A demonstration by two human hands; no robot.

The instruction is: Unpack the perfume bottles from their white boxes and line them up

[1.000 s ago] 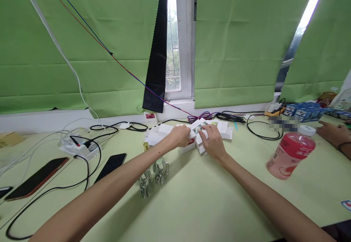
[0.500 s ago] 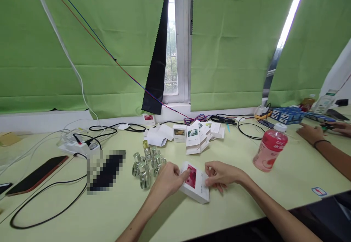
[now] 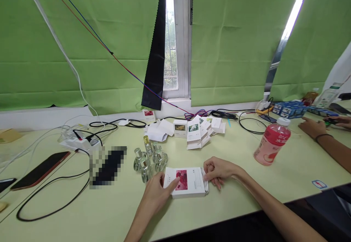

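The white box with a pink flower picture [image 3: 188, 182] lies nearly flat on the desk [image 3: 233, 150], picture side up, its long sides running across in front of the person. At its left end is the left hand [image 3: 157, 189], its grip closed on the box, with the thumb pressed on the top face beside the picture; the other fingers are mostly hidden at that end. At its right end is the right hand [image 3: 218, 170], its grip drawn nearly together, thumb and forefinger at what looks like an end flap; whether they pinch it or only touch it, I cannot tell. 0.5 s ago the box sat at a slant with its right end turned toward the person; now it is squared up, and that right end seems to be coming open. This suggests that the left hand is steadying the box while the right works at the flap. Just beyond the box's left end stand at least 5 glass bottles with metallic caps [image 3: 146, 172]. Farther beyond it are more white picture boxes [image 3: 193, 134] and some folded white card [image 3: 157, 131]. Well to its right are a pink drink bottle [image 3: 272, 141] and, farther off, another person's hand [image 3: 312, 127].
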